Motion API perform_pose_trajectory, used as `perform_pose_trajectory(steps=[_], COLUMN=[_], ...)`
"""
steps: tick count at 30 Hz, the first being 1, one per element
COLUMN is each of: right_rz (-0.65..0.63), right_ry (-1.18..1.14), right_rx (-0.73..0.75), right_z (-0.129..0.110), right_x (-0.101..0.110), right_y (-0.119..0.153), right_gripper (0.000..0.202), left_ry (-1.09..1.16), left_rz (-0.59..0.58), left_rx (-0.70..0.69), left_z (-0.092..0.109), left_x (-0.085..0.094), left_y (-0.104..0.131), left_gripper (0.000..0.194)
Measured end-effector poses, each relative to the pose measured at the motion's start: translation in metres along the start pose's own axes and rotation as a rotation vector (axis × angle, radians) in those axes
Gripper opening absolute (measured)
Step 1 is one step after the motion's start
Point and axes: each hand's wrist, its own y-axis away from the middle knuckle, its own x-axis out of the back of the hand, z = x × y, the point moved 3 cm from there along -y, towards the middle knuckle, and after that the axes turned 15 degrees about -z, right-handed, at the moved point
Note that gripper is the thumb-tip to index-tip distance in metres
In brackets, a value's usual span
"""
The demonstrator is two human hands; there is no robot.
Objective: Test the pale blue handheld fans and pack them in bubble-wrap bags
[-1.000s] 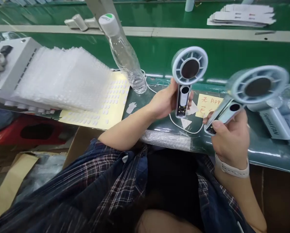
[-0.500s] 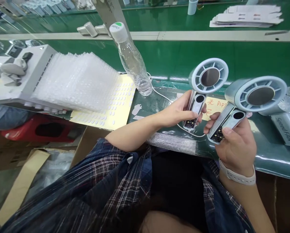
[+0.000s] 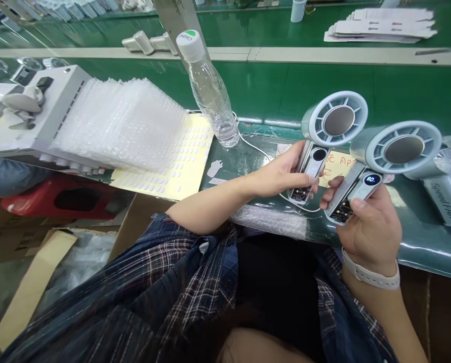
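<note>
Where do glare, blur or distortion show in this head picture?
Head view: glare streaks lie on the green table's front edge; the bottle leans and the belt edges bow from wide-angle distortion; the right hand's fan and the left hand's fan look sharp; the right fan's small display glows.

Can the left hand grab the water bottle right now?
Probably not yet: the left hand is wrapped around a handheld fan. The water bottle stands close behind it with nothing between, so only the full fingers stop it.

Two pale handheld fans [image 3: 323, 136] [image 3: 384, 156], upright, right display lit
</note>
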Motion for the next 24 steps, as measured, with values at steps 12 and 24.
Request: perform_pose_trajectory(steps=[12,24], right_rz=[0.068,0.058], right_ry=[0.079,0.091], right_rx=[-0.008,0.025], right_z=[0.005,0.004], right_x=[0.002,-0.002], right_y=[-0.004,-0.005], right_gripper=[0.036,0.037], left_ry=[-0.015,-0.134], left_rz=[0.182,0.067], left_rx=[0.065,0.073], left_z=[-0.01,-0.022], left_x=[0.012,0.027], left_y=[-0.003,-0.007], left_gripper=[0.065,0.064])
